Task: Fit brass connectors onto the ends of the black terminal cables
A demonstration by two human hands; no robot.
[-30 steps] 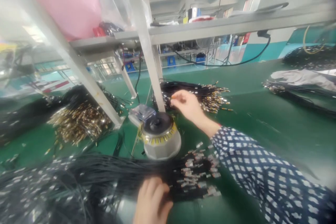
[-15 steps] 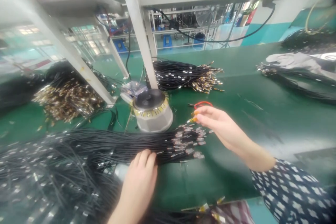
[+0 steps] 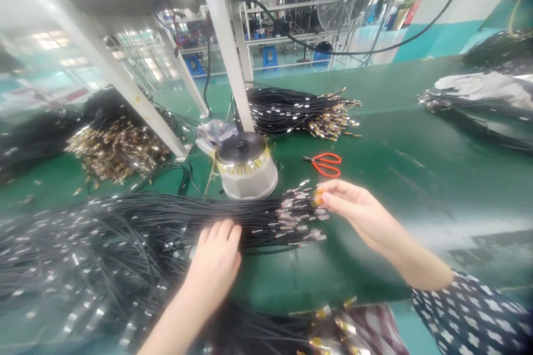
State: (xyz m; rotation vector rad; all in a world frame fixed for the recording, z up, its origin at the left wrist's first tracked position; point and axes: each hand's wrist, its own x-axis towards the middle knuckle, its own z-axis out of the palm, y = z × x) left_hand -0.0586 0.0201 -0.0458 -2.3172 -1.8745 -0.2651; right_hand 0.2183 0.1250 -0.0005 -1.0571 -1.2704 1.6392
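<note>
A thick bundle of black cables [image 3: 166, 222] with silver metal ends lies across the green table in front of me. My left hand [image 3: 216, 260] rests flat on the bundle, fingers pressing the cables down. My right hand [image 3: 358, 211] reaches to the silver cable ends [image 3: 297, 213], its fingertips pinched at a small gold-coloured piece [image 3: 318, 197]. A round grey device with a black top [image 3: 246, 165] stands just behind the cable ends.
Red-handled scissors [image 3: 327, 163] lie right of the device. A second cable bundle with gold ends [image 3: 300, 113] lies farther back; a gold-ended heap [image 3: 112, 150] sits at left. Slanted metal frame legs [image 3: 227, 44] rise from the table. More cables and cloth [image 3: 483, 94] at right.
My right hand came back from the far gold-ended bundle to the silver cable ends in front. The view tilted down; my left hand stayed on the bundle.
</note>
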